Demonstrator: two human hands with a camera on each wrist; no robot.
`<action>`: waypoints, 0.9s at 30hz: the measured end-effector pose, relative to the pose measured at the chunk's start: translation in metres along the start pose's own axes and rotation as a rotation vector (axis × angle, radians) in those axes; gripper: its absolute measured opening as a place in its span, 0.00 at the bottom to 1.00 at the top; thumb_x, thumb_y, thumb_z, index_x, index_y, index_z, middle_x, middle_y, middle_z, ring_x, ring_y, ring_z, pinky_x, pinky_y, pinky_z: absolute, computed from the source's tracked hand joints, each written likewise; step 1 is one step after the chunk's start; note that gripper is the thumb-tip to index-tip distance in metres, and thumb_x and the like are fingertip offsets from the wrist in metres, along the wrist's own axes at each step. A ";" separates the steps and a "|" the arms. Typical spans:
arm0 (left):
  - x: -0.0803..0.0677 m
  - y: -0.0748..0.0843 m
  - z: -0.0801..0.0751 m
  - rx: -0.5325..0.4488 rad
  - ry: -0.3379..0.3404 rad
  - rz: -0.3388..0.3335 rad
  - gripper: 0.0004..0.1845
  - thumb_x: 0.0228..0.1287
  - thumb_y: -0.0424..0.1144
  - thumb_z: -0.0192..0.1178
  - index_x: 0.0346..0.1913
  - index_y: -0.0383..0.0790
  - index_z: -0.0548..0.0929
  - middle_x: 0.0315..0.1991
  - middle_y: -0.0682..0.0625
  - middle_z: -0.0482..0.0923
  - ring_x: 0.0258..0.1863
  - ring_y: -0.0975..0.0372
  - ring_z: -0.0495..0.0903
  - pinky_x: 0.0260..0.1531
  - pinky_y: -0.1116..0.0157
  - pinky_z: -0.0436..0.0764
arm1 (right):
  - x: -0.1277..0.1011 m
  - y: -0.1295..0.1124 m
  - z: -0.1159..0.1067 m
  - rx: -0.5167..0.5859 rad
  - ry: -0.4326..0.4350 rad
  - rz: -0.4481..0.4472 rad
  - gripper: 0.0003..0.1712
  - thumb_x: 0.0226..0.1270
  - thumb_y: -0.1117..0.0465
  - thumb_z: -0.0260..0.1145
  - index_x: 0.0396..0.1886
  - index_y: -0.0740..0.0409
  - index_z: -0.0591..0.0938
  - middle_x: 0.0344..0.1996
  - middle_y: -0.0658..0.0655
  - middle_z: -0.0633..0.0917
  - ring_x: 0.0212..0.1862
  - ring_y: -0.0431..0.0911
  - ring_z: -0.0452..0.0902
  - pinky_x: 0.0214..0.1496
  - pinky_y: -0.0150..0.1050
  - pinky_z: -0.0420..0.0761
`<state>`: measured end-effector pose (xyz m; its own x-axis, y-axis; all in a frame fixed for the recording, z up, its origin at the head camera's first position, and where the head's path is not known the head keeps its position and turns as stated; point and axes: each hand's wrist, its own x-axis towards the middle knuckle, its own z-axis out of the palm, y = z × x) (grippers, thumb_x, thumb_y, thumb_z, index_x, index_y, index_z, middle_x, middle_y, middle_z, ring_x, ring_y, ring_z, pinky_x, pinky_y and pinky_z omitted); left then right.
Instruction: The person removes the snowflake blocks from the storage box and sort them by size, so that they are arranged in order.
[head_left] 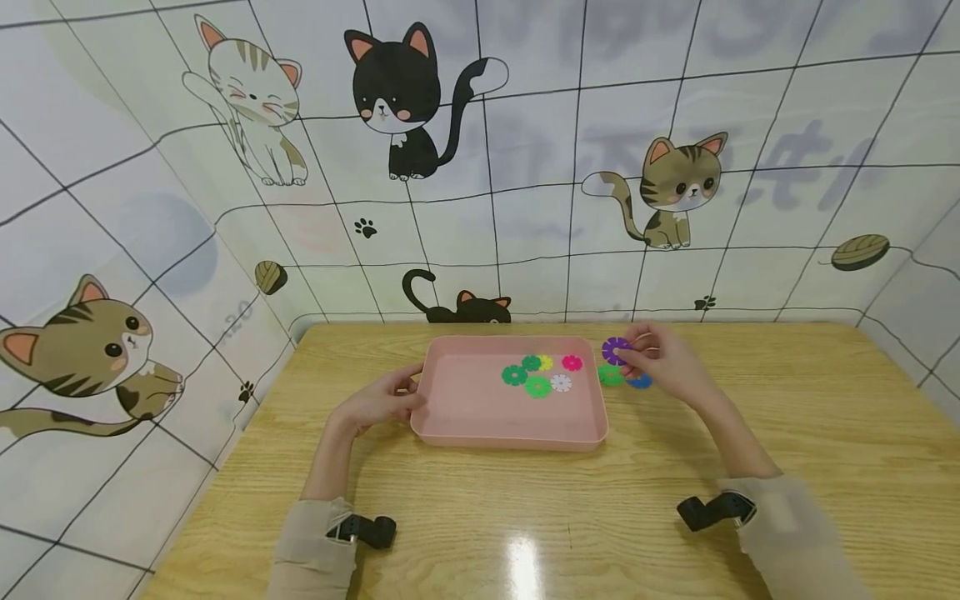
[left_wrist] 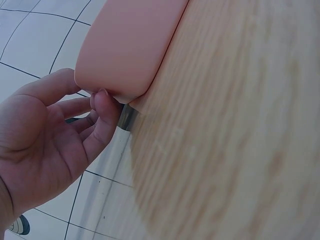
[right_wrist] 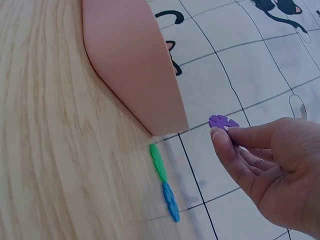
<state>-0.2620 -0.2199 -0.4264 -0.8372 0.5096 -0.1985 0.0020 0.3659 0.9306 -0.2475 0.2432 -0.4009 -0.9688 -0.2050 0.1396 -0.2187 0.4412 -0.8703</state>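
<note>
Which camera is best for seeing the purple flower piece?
The right wrist view: the purple piece is close, pinched in the right hand. The head view shows it small beside the pink tray. The left wrist view misses it.

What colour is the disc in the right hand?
Purple: a notched plastic disc, pinched by the right hand. Clearest in the right wrist view.
</note>
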 end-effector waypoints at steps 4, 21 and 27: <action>0.000 0.001 0.000 0.005 0.002 0.004 0.37 0.75 0.31 0.56 0.80 0.35 0.51 0.48 0.40 0.69 0.36 0.57 0.76 0.36 0.65 0.80 | -0.003 0.005 -0.010 0.000 0.022 0.002 0.17 0.75 0.67 0.62 0.53 0.75 0.70 0.41 0.73 0.81 0.33 0.51 0.86 0.39 0.47 0.86; -0.001 0.003 0.002 -0.005 -0.002 0.000 0.38 0.74 0.31 0.56 0.80 0.35 0.51 0.47 0.40 0.69 0.33 0.59 0.75 0.35 0.66 0.79 | -0.014 0.036 -0.042 -0.079 0.039 0.093 0.18 0.75 0.67 0.62 0.55 0.77 0.72 0.46 0.75 0.80 0.34 0.46 0.85 0.39 0.40 0.86; 0.000 0.001 0.001 0.006 0.003 0.001 0.37 0.74 0.31 0.56 0.80 0.35 0.51 0.47 0.40 0.69 0.33 0.59 0.76 0.34 0.65 0.79 | -0.016 0.043 -0.047 -0.150 0.035 0.181 0.18 0.74 0.67 0.63 0.56 0.77 0.74 0.46 0.75 0.79 0.35 0.48 0.84 0.37 0.37 0.86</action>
<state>-0.2616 -0.2191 -0.4255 -0.8391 0.5073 -0.1966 0.0062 0.3704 0.9289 -0.2469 0.3065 -0.4183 -0.9967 -0.0815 0.0057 -0.0531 0.5931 -0.8034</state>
